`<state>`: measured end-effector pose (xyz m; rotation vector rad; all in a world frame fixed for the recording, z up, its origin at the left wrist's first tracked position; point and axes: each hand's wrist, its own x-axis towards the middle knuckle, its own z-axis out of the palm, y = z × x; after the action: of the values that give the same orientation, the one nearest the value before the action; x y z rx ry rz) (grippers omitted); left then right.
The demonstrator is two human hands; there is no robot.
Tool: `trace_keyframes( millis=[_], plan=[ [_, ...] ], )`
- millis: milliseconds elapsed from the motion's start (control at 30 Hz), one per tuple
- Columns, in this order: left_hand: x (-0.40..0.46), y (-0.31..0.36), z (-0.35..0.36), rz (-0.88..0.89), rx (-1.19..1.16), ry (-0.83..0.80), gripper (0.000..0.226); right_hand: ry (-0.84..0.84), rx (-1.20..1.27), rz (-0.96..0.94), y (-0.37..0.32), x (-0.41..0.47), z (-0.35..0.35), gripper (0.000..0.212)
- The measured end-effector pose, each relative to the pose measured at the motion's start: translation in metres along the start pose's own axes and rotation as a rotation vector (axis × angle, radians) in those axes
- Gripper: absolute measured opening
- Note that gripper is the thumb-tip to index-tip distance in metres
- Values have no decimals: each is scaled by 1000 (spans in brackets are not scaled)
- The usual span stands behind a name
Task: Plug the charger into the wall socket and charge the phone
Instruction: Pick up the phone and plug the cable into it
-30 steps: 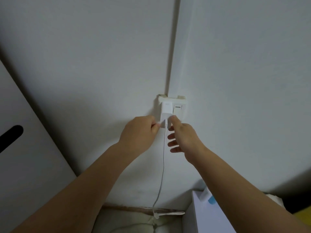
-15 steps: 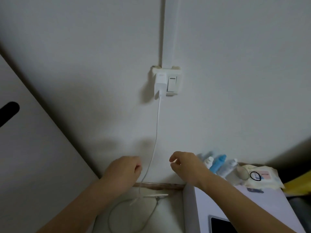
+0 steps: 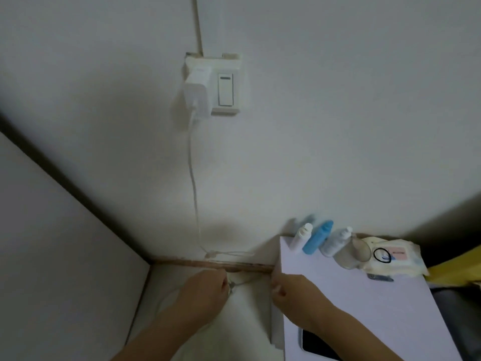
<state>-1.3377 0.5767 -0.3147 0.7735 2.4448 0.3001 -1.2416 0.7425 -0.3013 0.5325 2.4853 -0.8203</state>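
White block-shaped plastic charger (image 3: 196, 96) seated in the cream wall socket plate (image 3: 226, 86), beside its rocker switch. A thin white cable (image 3: 194, 178) hangs down the matte wall to the floor. Left hand (image 3: 205, 289), curled, pinches the cable's lower run near its plug end; right hand (image 3: 294, 289) is loosely curled, its grasp not discernible. The black glossy phone (image 3: 316, 345) lies flat on the smooth white cabinet top (image 3: 364, 308), near three small bottles (image 3: 318, 239).

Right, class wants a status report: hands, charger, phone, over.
Charger seated in wall socket. Left hand pinching the cable end low down; right hand closed, apparently empty. Phone on white cabinet, unconnected. Nothing blocking.
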Motion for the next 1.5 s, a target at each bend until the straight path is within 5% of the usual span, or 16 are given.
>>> trace_keyframes(
  millis=[133,333,500,600,800,933,1000,1167,1500],
  plan=[
    [28,23,32,-93,-65,-28,19,-44,41,96,40,2,10,30],
    [83,29,85,-288,-213,-29,52,-113,45,149,91,15,29,30],
    [112,18,112,-249,-92,79,43,-166,-16,174,118,26,39,32],
    [119,12,124,-428,-188,-35,49,-166,-26,163,129,28,39,33],
    [137,-7,132,-466,-264,161,69,-157,-29,144,147,32,39,31],
    [147,-14,124,-387,170,325,38,-145,-52,137,156,30,39,31],
    [152,-18,123,-415,316,268,48,-148,-42,139,160,29,40,31],
    [157,-17,129,-556,-44,170,33,-145,-21,138,160,26,40,31],
    [88,66,112,-180,-572,396,18,34,193,78,129,27,21,25]
  ],
)
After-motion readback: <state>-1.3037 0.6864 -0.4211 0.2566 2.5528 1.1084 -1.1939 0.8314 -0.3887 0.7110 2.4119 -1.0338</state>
